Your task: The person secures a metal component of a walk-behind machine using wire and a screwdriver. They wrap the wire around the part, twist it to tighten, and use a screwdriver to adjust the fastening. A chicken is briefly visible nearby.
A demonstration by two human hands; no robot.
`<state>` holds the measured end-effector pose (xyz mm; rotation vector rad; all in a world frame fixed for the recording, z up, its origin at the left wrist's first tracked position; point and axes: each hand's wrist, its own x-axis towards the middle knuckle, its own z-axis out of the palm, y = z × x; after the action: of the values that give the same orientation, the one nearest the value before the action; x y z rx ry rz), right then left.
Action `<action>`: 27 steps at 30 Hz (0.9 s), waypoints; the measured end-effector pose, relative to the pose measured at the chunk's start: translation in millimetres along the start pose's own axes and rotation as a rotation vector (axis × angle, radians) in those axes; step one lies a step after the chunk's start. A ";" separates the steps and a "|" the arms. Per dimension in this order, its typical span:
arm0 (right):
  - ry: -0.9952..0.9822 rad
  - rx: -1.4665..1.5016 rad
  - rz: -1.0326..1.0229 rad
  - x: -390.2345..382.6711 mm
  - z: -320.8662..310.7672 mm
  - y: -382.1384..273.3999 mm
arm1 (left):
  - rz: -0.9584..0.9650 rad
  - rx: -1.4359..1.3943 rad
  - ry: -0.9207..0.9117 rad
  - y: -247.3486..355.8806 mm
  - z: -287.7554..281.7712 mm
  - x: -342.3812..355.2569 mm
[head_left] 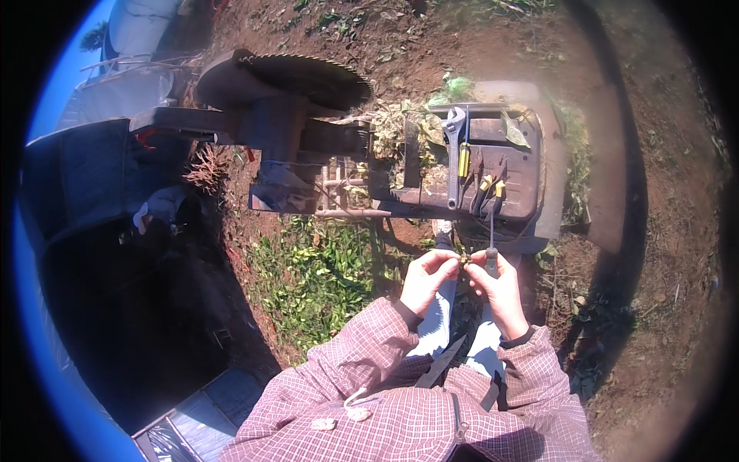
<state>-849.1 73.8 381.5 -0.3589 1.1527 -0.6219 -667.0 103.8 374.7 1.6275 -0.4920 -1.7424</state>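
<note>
My left hand (425, 281) pinches a small yellowish part (463, 259) between thumb and finger. My right hand (497, 286) grips a screwdriver (491, 254) with its shaft upright in the view, and its thumb and finger touch the small part. Just beyond them, a rusty machine's metal tray (514, 206) holds an adjustable wrench (453, 177), a yellow-handled screwdriver (464, 160) and pliers (483, 191) with yellow and black grips, beside a loose leaf (513, 132).
A large toothed circular blade (308, 77) is mounted at the machine's upper left, with wood chips (389, 131) on the frame. Leafy ground (308, 269) lies below it. At left, a person in light clothing (158, 212) is at a dark open shelter (85, 177).
</note>
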 end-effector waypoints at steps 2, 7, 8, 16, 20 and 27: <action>0.004 0.020 -0.015 -4.5 -9.6 2.7 | 0.039 -0.008 -0.008 2.1 11.0 -1.9; -0.039 0.078 -0.023 -16.1 -22.0 6.2 | 0.036 -0.012 -0.133 12.8 36.1 -14.4; -0.044 0.090 -0.031 -18.2 -24.4 7.3 | 0.004 -0.031 -0.113 16.1 40.8 -18.2; -0.031 -0.034 -0.073 -50.7 -18.9 -24.0 | 0.095 0.008 -0.038 16.0 45.9 -33.2; 0.035 -0.112 -0.194 -60.4 -15.3 -48.2 | 0.160 -0.069 -0.011 33.0 55.3 -47.3; 0.385 0.324 -0.580 -47.8 -79.1 -137.9 | 0.086 -0.012 -0.210 29.5 46.5 -88.4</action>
<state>-972.2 0.0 464.7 -0.3004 1.2886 -1.4160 -707.9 137.3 464.4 1.4008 -0.6395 -1.8570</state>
